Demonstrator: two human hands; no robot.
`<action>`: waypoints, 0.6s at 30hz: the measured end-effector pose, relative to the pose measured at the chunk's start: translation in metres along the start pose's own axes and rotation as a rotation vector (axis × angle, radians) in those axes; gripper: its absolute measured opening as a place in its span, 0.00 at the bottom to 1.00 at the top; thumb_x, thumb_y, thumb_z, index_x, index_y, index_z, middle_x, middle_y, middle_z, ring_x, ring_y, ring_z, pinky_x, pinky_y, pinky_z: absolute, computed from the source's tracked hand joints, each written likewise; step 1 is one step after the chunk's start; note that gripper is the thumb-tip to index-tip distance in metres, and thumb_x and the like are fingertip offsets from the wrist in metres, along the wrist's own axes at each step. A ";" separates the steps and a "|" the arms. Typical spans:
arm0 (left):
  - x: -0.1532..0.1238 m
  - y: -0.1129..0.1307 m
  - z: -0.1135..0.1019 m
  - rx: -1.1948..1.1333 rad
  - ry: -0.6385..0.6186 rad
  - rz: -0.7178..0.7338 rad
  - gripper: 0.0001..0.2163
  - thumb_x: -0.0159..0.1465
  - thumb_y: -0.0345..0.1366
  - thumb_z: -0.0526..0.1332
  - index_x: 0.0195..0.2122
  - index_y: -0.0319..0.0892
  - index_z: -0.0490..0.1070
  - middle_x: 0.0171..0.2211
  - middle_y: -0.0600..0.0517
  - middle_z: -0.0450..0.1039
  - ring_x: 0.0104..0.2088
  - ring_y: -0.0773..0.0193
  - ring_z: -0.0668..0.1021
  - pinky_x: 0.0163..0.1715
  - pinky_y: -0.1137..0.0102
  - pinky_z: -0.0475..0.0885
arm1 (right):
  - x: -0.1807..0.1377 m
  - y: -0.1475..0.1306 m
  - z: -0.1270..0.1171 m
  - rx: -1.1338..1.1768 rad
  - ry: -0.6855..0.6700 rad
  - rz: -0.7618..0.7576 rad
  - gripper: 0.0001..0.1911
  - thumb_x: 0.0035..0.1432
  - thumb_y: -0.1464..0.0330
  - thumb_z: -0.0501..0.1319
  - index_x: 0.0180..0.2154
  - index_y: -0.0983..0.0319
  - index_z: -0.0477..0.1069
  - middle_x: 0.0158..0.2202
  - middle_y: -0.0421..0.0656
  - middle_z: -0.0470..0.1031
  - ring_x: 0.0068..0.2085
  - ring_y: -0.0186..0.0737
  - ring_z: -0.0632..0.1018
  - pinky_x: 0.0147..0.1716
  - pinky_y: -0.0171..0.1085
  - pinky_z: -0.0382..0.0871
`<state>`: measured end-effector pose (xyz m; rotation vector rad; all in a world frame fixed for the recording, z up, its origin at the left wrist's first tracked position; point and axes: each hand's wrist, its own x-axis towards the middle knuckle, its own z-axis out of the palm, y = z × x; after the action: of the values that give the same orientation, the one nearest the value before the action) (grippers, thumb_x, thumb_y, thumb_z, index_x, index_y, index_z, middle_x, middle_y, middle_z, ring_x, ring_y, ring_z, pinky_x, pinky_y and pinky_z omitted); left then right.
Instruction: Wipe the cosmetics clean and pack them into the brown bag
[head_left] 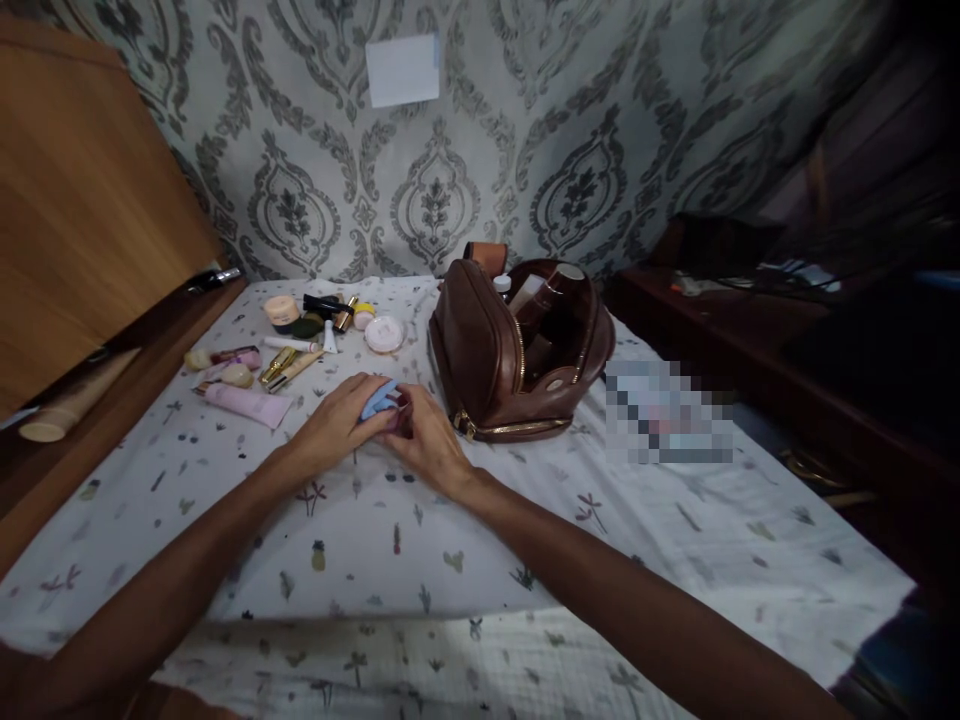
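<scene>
Both my hands meet over the middle of the patterned cloth. My left hand point(349, 415) is closed on a light blue cloth point(379, 400), which looks soft and folded. From the right, my right hand point(429, 440) curls its fingers round a small pinkish-purple item point(399, 415) against the blue cloth. Fingers cover most of that item, so its kind does not show. Just right of my hands stands a brown leather toiletry bag point(476, 350), unzipped, with a bottle point(559, 285) and a white-capped container point(502, 285) inside. A round pink compact point(384, 334) lies beyond my hands.
Left of my hands lie a pink tube point(247, 403), a cream jar point(282, 313), a gold lipstick tube point(279, 366) and several other cosmetics. A blurred-out flat item point(667, 412) lies right of the bag. A wooden cabinet point(90, 190) borders the left side; patterned wallpaper point(435, 190) rises behind.
</scene>
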<state>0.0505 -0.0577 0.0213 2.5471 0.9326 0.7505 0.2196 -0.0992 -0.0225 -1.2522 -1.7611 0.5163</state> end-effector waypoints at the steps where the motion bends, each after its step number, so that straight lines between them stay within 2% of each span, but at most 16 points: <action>1: 0.000 -0.001 0.000 -0.024 0.024 -0.014 0.16 0.68 0.43 0.56 0.52 0.41 0.70 0.47 0.45 0.74 0.47 0.55 0.75 0.50 0.62 0.70 | 0.000 0.001 0.000 0.001 -0.014 0.001 0.29 0.54 0.69 0.68 0.56 0.62 0.62 0.49 0.49 0.70 0.49 0.47 0.74 0.50 0.47 0.71; 7: -0.001 0.000 0.003 -0.179 0.138 -0.131 0.16 0.64 0.44 0.59 0.48 0.40 0.70 0.43 0.48 0.76 0.42 0.57 0.76 0.45 0.65 0.69 | 0.001 -0.002 -0.003 0.023 -0.081 -0.018 0.30 0.53 0.70 0.69 0.56 0.60 0.63 0.50 0.49 0.72 0.51 0.48 0.74 0.52 0.48 0.69; 11: 0.003 0.000 0.004 -0.304 0.329 -0.284 0.11 0.63 0.44 0.59 0.38 0.41 0.69 0.31 0.54 0.72 0.33 0.62 0.75 0.35 0.69 0.68 | -0.001 -0.006 -0.005 0.051 -0.172 0.002 0.29 0.54 0.66 0.69 0.55 0.61 0.63 0.46 0.48 0.74 0.45 0.46 0.76 0.45 0.45 0.71; 13: 0.005 -0.004 0.004 -0.381 0.381 -0.335 0.12 0.62 0.46 0.60 0.34 0.42 0.67 0.27 0.55 0.69 0.30 0.63 0.73 0.32 0.70 0.68 | -0.001 -0.007 -0.006 0.066 -0.192 -0.006 0.27 0.54 0.65 0.70 0.53 0.60 0.63 0.46 0.47 0.75 0.43 0.44 0.76 0.43 0.43 0.71; 15: 0.005 -0.008 0.005 -0.459 0.377 -0.361 0.14 0.63 0.49 0.60 0.35 0.41 0.68 0.27 0.55 0.68 0.29 0.64 0.74 0.31 0.71 0.69 | 0.000 -0.007 -0.006 0.080 -0.178 -0.004 0.28 0.52 0.65 0.71 0.52 0.60 0.64 0.46 0.47 0.75 0.43 0.43 0.76 0.43 0.42 0.70; 18: 0.004 -0.014 0.008 -0.499 0.381 -0.352 0.18 0.66 0.52 0.56 0.43 0.41 0.69 0.31 0.52 0.72 0.33 0.62 0.76 0.36 0.69 0.71 | 0.002 -0.005 -0.006 0.108 -0.153 0.028 0.31 0.51 0.64 0.72 0.54 0.60 0.65 0.44 0.45 0.76 0.42 0.42 0.76 0.43 0.41 0.70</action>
<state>0.0506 -0.0460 0.0094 1.7852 1.1009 1.1998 0.2218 -0.1006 -0.0148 -1.1895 -1.8184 0.7303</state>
